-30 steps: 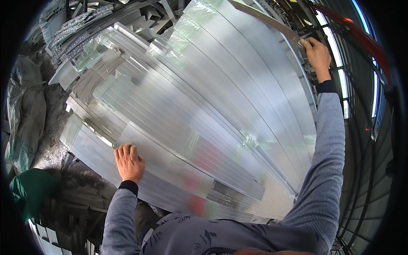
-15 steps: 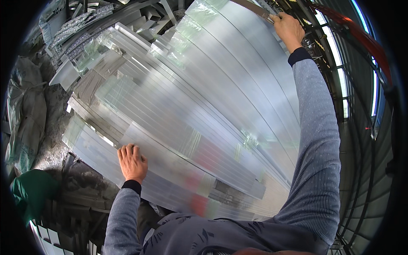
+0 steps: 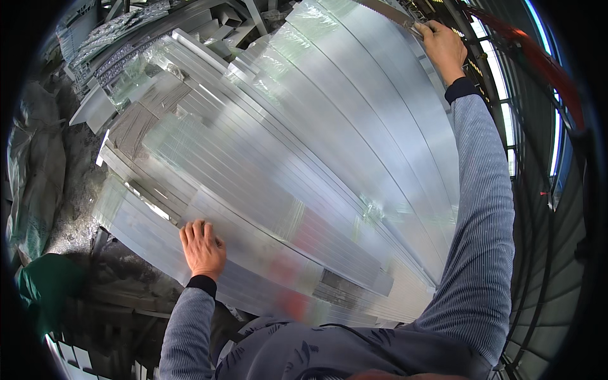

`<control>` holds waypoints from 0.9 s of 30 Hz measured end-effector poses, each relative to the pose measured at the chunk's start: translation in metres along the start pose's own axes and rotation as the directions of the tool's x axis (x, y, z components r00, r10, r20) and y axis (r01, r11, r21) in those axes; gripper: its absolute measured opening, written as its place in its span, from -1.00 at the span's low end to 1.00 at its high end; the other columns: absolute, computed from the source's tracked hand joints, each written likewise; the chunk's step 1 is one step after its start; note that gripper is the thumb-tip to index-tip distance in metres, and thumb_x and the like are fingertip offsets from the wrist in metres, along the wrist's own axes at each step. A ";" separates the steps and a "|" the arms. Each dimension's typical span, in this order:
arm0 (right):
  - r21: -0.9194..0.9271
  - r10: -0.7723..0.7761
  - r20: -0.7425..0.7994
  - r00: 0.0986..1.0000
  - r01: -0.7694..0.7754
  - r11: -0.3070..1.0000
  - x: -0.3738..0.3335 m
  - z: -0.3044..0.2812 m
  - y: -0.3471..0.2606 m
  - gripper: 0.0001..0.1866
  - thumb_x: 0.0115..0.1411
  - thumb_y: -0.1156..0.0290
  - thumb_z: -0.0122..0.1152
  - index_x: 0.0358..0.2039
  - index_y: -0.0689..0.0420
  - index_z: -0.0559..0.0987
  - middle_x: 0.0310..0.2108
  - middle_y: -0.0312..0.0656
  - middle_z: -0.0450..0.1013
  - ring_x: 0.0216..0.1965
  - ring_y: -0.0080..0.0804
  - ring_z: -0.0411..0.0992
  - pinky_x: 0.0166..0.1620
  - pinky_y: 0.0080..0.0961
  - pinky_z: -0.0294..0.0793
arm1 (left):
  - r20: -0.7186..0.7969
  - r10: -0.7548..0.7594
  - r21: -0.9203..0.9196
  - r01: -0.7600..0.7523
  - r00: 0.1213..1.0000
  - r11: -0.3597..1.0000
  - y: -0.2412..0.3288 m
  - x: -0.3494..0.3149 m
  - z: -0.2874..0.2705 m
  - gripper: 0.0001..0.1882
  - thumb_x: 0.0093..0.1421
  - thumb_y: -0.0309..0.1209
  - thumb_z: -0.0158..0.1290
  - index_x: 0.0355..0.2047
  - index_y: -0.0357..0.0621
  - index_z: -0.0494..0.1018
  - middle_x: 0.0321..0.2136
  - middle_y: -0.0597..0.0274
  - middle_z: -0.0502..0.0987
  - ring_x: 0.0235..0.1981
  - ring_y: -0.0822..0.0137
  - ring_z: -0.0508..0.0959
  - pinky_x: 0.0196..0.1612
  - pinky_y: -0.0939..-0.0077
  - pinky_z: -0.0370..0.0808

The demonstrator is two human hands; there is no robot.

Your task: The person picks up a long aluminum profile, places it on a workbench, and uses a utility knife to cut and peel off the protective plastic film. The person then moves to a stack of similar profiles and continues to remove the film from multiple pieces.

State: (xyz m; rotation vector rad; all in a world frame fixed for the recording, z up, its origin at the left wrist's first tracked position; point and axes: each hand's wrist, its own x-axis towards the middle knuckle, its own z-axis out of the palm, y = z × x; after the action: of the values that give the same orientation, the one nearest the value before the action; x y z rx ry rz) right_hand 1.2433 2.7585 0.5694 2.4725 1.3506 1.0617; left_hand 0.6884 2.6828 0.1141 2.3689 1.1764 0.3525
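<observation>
A broad stack of long, silvery metal profiles, partly wrapped in clear film, fans out in front of me. At the far right, my right hand is closed on the near end of a flat brown strip. That strip runs along the stack's far edge and out of the picture at the top; its exact kind is unclear. My left hand lies palm down on the film-wrapped profiles nearest me on the left. Its fingers are stretched and slightly bent, with nothing visible in them.
Loose metal offcuts are piled beyond the stack at the far left. Crumpled plastic sheeting and a green cloth or bag are at the left. A red beam and a ribbed dark wall stand at the right.
My right hand has shifted slightly right and down in the picture, still holding the brown strip. My left hand also sits slightly lower and further right on the profiles.
</observation>
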 end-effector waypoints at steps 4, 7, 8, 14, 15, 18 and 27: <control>-0.018 0.095 0.053 0.994 -0.094 0.995 -0.038 -0.042 0.058 -0.50 0.34 -0.26 0.15 -0.08 -0.18 0.78 -0.27 -0.10 0.71 -0.17 -0.01 0.67 -0.12 -0.08 0.60 | -0.020 0.008 -0.019 -0.009 1.000 1.000 0.000 0.000 -0.001 -0.62 0.04 -0.41 0.19 -0.10 -0.22 0.50 0.04 -0.01 0.47 0.22 -0.08 0.37 0.42 -0.07 0.19; -0.039 0.189 0.055 0.980 -0.187 0.982 -0.043 -0.053 0.061 -0.55 0.32 -0.23 0.21 -0.13 -0.19 0.80 -0.29 -0.13 0.71 -0.20 -0.05 0.66 -0.14 -0.14 0.57 | -0.030 0.008 -0.010 -0.009 1.000 1.000 -0.001 0.001 0.000 -0.61 0.02 -0.42 0.21 -0.10 -0.20 0.49 0.04 0.02 0.46 0.21 -0.08 0.37 0.39 -0.06 0.21; -0.009 0.124 0.029 0.992 -0.124 0.992 -0.037 -0.050 0.053 -0.55 0.32 -0.23 0.21 -0.13 -0.20 0.80 -0.29 -0.13 0.71 -0.19 -0.04 0.66 -0.14 -0.13 0.56 | -0.005 -0.005 0.002 0.005 1.000 1.000 -0.001 0.002 0.000 -0.61 0.01 -0.43 0.22 -0.11 -0.19 0.49 0.05 0.03 0.46 0.20 -0.08 0.37 0.38 -0.05 0.23; -0.017 0.051 -0.043 0.998 -0.052 0.999 -0.017 -0.019 0.034 -0.50 0.33 -0.27 0.16 -0.07 -0.18 0.78 -0.26 -0.08 0.71 -0.16 0.02 0.65 -0.10 -0.12 0.57 | -0.048 0.024 0.018 -0.023 0.999 1.000 0.002 -0.002 0.002 -0.61 0.02 -0.42 0.23 -0.11 -0.19 0.48 0.05 0.03 0.46 0.20 -0.08 0.38 0.38 -0.05 0.23; -0.019 0.048 -0.024 0.999 -0.048 0.999 -0.023 -0.025 0.044 -0.50 0.33 -0.26 0.15 -0.05 -0.20 0.78 -0.25 -0.07 0.71 -0.15 0.03 0.66 -0.09 -0.11 0.59 | -0.058 0.030 0.024 -0.029 0.998 0.999 0.002 -0.002 0.003 -0.61 0.02 -0.42 0.23 -0.11 -0.18 0.48 0.05 0.03 0.47 0.20 -0.08 0.38 0.38 -0.05 0.23; -0.030 0.091 0.003 0.996 -0.091 0.995 -0.048 -0.047 0.068 -0.51 0.33 -0.26 0.16 -0.06 -0.20 0.79 -0.27 -0.09 0.72 -0.17 0.00 0.67 -0.09 -0.14 0.61 | -0.050 0.023 0.014 -0.022 0.998 1.000 0.001 -0.002 0.004 -0.60 0.02 -0.41 0.23 -0.09 -0.18 0.49 0.06 0.04 0.46 0.21 -0.07 0.38 0.39 -0.06 0.22; -0.022 0.035 -0.037 0.999 -0.036 0.999 0.014 -0.005 -0.035 -0.51 0.36 -0.25 0.11 -0.06 -0.20 0.78 -0.21 -0.05 0.71 -0.11 0.08 0.65 -0.07 -0.06 0.59 | -0.027 0.012 -0.014 -0.013 1.000 1.000 -0.003 0.000 -0.001 -0.63 0.04 -0.41 0.19 -0.11 -0.24 0.50 0.06 -0.01 0.46 0.20 -0.07 0.38 0.40 -0.07 0.20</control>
State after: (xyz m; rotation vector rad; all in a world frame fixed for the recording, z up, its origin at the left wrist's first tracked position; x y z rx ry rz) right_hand 1.2207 2.7890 0.5656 2.4816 1.3024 1.1290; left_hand 0.6863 2.6843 0.1134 2.3674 1.1677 0.3968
